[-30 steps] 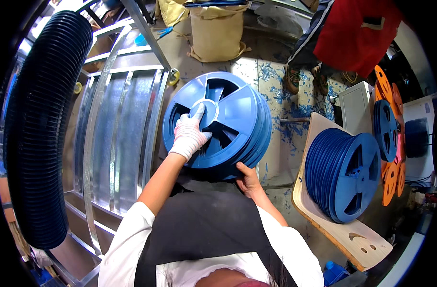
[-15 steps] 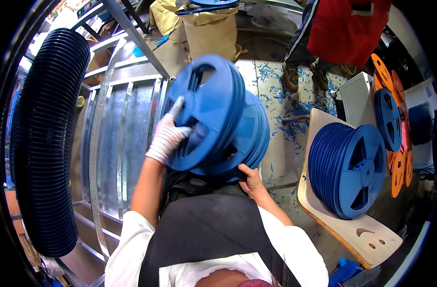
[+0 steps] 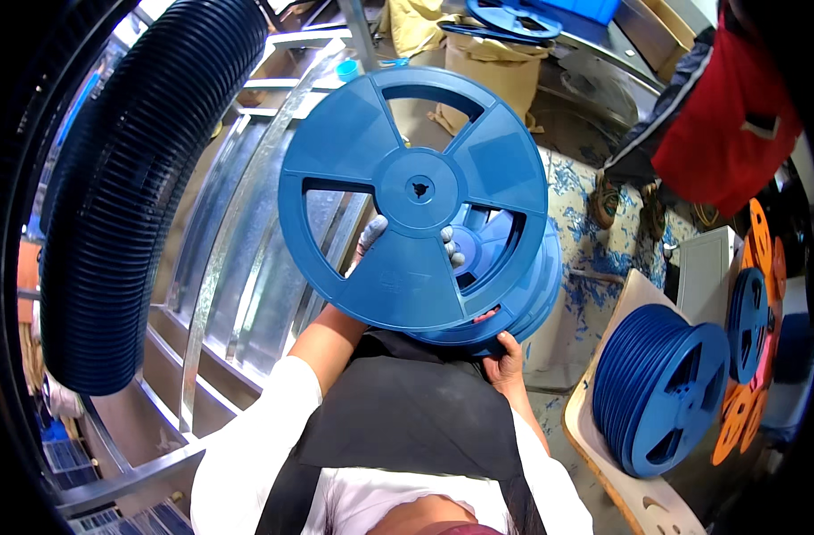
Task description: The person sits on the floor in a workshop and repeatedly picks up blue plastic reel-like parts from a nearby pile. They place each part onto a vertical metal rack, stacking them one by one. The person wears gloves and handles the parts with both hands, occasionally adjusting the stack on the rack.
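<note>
My left hand (image 3: 371,239), in a white glove, holds a large flat blue plastic reel (image 3: 413,197) lifted and tilted toward the camera; the reel hides most of the hand, only fingertips show through its cut-outs. Behind it is a stack of several more blue reels (image 3: 514,299). My bare right hand (image 3: 505,357) grips the lower edge of that stack.
A long row of dark blue reels (image 3: 122,196) fills a metal rack (image 3: 202,303) at left. More blue reels (image 3: 661,397) stand on a wooden stand at right, with orange reels (image 3: 750,357) beyond. A brown sack (image 3: 496,67) and red cloth (image 3: 737,116) lie farther off.
My left hand has lifted the top reel off the stack, raising it up and to the left and tilting its face toward the camera. My right hand stays under the stack.
</note>
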Demonstrator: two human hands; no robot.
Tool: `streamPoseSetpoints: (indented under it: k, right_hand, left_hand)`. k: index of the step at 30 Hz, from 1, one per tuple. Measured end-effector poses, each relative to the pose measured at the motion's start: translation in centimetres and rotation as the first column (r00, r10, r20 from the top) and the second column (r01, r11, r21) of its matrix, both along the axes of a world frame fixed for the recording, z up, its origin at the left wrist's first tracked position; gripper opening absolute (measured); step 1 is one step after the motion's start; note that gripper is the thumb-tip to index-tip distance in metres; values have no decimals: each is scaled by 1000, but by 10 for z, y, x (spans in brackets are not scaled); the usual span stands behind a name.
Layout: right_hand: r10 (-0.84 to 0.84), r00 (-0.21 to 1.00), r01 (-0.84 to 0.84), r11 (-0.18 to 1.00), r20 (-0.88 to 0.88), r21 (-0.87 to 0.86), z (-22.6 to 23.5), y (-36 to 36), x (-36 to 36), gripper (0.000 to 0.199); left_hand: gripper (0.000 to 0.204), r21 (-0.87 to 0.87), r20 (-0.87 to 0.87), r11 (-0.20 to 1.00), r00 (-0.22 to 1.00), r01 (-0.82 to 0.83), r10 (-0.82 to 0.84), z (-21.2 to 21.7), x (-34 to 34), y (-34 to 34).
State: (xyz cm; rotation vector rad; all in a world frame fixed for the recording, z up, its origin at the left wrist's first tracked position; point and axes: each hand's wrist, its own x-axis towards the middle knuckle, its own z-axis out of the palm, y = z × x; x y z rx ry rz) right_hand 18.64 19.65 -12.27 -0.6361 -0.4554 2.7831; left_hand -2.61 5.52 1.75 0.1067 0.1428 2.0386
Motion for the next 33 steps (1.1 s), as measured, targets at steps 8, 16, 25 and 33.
streamPoseSetpoints:
  k: [8, 16, 25, 33]
  right_hand:
    - [-26, 997, 23, 999, 72, 38, 11, -6, -4, 46]
    - [59, 991, -75, 988, 122, 137, 12, -4, 2, 51]
    - [-86, 995, 84, 996, 58, 34, 10, 0, -21, 47]
    - [-94, 994, 94, 996, 51, 4, 7, 0, -18, 47]
  left_hand:
    - [76, 86, -10, 993, 996, -82, 84, -13, 3, 0]
    - [71, 1, -31, 999, 999, 39, -39, 6, 3, 0]
    - [68, -311, -340, 925, 934, -220, 108, 18, -21, -45]
    - [65, -476, -876, 415, 375, -775, -305, 29, -56, -68]
